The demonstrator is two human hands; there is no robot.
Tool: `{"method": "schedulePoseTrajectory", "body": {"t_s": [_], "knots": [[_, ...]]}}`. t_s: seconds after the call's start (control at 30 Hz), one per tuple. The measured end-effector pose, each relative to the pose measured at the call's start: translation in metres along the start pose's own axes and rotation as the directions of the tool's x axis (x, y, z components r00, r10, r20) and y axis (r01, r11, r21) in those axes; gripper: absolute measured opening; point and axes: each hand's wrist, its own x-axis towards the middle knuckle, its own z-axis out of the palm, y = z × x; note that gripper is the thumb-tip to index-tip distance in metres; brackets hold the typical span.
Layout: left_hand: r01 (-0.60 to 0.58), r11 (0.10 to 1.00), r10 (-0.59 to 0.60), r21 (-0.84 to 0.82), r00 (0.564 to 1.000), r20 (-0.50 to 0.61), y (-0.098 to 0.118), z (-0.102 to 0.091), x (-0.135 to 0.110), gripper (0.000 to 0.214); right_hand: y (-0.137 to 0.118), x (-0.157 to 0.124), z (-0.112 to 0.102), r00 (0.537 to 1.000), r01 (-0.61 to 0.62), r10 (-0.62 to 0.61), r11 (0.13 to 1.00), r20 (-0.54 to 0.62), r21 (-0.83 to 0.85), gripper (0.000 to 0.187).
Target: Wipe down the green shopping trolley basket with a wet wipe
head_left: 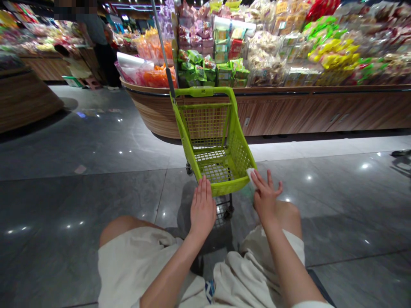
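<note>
A small lime-green plastic shopping cart (221, 186) stands just in front of my knees, with a mesh basket and a tall thin pole at its far corner. My left hand (202, 209) lies flat with its fingertips on the cart's near rim, holding nothing. My right hand (266, 196) is at the rim's right corner and presses a white wipe (251, 176) against the cart. The basket looks to hold nothing, and the wipe's lower part is partly hidden by my fingers.
A long wood-fronted counter (289, 111) piled with bagged snacks curves across the far side, beyond the cart. Polished grey floor tiles (80, 205) lie all around. My knees and beige shorts (138, 256) fill the bottom. A person (96, 34) stands at the back left.
</note>
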Motion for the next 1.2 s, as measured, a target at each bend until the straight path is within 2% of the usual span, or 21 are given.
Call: {"method": "schedulePoseTrajectory", "body": {"t_s": [0.03, 0.1, 0.2, 0.27, 0.33, 0.37, 0.47, 0.53, 0.57, 0.63, 0.7, 0.77, 0.83, 0.9, 0.97, 1.03, 1.1, 1.13, 1.2], "knots": [[0.003, 1.0, -0.003, -0.003, 1.0, -0.001, 0.002, 0.001, 0.0, 0.079, -0.009, -0.002, 0.002, 1.0, -0.019, 0.019, 1.0, -0.005, 0.01, 0.078], [0.009, 1.0, -0.009, -0.006, 1.0, 0.0, 0.005, 0.003, 0.0, 0.08, -0.043, -0.009, 0.006, 0.999, 0.029, -0.032, 0.997, 0.039, 0.072, 0.077], [0.01, 1.0, -0.01, -0.005, 1.0, -0.005, 0.005, 0.006, -0.001, 0.079, -0.094, -0.022, 0.008, 0.955, 0.225, -0.257, 0.953, 0.148, 0.204, 0.073], [0.012, 1.0, -0.012, 0.002, 1.0, -0.006, 0.001, 0.006, -0.002, 0.078, -0.101, -0.023, 0.006, 0.916, 0.306, -0.353, 0.923, 0.193, 0.233, 0.072], [0.006, 1.0, -0.006, 0.01, 1.0, -0.002, -0.003, 0.004, -0.002, 0.077, -0.08, -0.016, 0.001, 0.908, 0.322, -0.363, 0.924, 0.21, 0.207, 0.072], [0.0, 1.0, 0.0, 0.011, 1.0, 0.001, -0.005, 0.003, -0.001, 0.076, -0.062, -0.01, -0.001, 0.92, 0.3, -0.335, 0.936, 0.202, 0.183, 0.072], [-0.011, 1.0, 0.011, 0.007, 1.0, -0.001, -0.006, 0.001, 0.0, 0.076, -0.007, 0.006, -0.005, 0.983, 0.13, -0.141, 0.986, 0.116, 0.101, 0.072], [-0.01, 1.0, 0.01, -0.003, 1.0, -0.005, -0.003, 0.002, 0.0, 0.078, 0.007, 0.011, -0.004, 0.999, 0.016, -0.019, 0.998, 0.049, 0.053, 0.072], [-0.007, 1.0, 0.007, -0.008, 1.0, -0.007, 0.0, 0.003, 0.0, 0.079, 0.004, 0.011, -0.003, 0.999, -0.01, 0.009, 0.999, 0.03, 0.033, 0.071], [0.005, 1.0, -0.005, -0.013, 1.0, -0.01, 0.004, 0.006, 0.0, 0.08, -0.021, 0.004, 0.0, 0.999, 0.014, -0.015, 1.0, 0.037, 0.018, 0.07], [0.016, 1.0, -0.016, -0.013, 1.0, -0.015, 0.006, 0.009, 0.0, 0.081, -0.059, -0.008, 0.003, 0.987, 0.122, -0.127, 0.991, 0.093, 0.058, 0.07], [0.013, 1.0, -0.013, -0.013, 1.0, -0.025, 0.005, 0.011, -0.001, 0.081, -0.093, -0.019, 0.005, 0.954, 0.232, -0.252, 0.963, 0.161, 0.137, 0.071], [0.006, 1.0, -0.007, -0.016, 0.999, -0.032, 0.002, 0.011, -0.002, 0.081, -0.106, -0.023, 0.004, 0.925, 0.297, -0.329, 0.938, 0.188, 0.179, 0.071], [-0.003, 1.0, 0.002, -0.013, 1.0, -0.026, -0.003, 0.009, -0.002, 0.08, -0.093, -0.021, 0.002, 0.912, 0.337, -0.366, 0.926, 0.186, 0.171, 0.071], [-0.012, 1.0, 0.012, -0.003, 1.0, -0.017, -0.007, 0.007, -0.003, 0.078, -0.061, -0.013, -0.002, 0.914, 0.346, -0.366, 0.929, 0.176, 0.135, 0.071], [-0.017, 1.0, 0.017, 0.01, 1.0, -0.015, -0.007, 0.006, -0.002, 0.077, -0.024, -0.003, -0.005, 0.945, 0.283, -0.293, 0.955, 0.146, 0.084, 0.072], [-0.011, 1.0, 0.011, 0.016, 1.0, -0.015, -0.005, 0.005, -0.002, 0.078, 0.002, 0.005, -0.008, 0.981, 0.169, -0.171, 0.985, 0.089, 0.037, 0.073], [-0.008, 1.0, 0.008, 0.013, 1.0, -0.014, -0.003, 0.005, -0.001, 0.079, 0.007, 0.007, -0.009, 0.992, 0.107, -0.108, 0.994, 0.06, 0.023, 0.073], [0.0, 1.0, 0.0, -0.002, 1.0, -0.015, 0.002, 0.007, -0.001, 0.08, -0.002, 0.007, -0.007, 1.0, 0.007, -0.008, 1.0, 0.019, 0.026, 0.071]]}}
